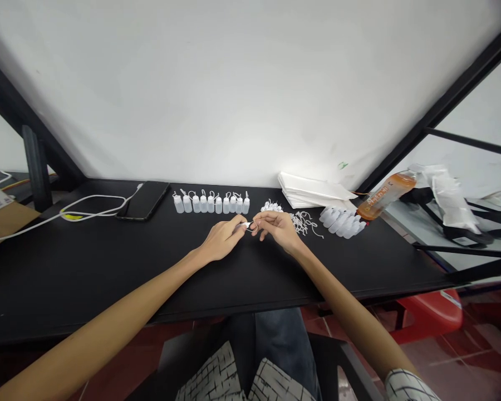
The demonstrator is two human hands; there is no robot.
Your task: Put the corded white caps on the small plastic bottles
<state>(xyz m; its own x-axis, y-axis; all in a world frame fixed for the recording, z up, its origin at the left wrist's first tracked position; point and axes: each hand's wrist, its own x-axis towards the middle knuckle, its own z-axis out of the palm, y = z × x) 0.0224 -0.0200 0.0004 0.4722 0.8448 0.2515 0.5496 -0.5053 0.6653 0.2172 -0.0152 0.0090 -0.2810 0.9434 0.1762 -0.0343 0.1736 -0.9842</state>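
My left hand is closed, with thumb and fingers pinching a small white nozzle cap. Facing it, my right hand is closed in a pinch on a thin strap that curves out from the cap. Behind my hands, several small translucent squeeze bottles stand upright in a row, with white tops and thin loops. White nozzle caps are gathered just beyond my right hand, which partly hides them. Loose white straps lie in a pile to its right.
Capless translucent bottles lie at the right beside an orange bottle. A stack of white sheets rests against the wall. On the left are a black phone, a white cable and a cardboard box.
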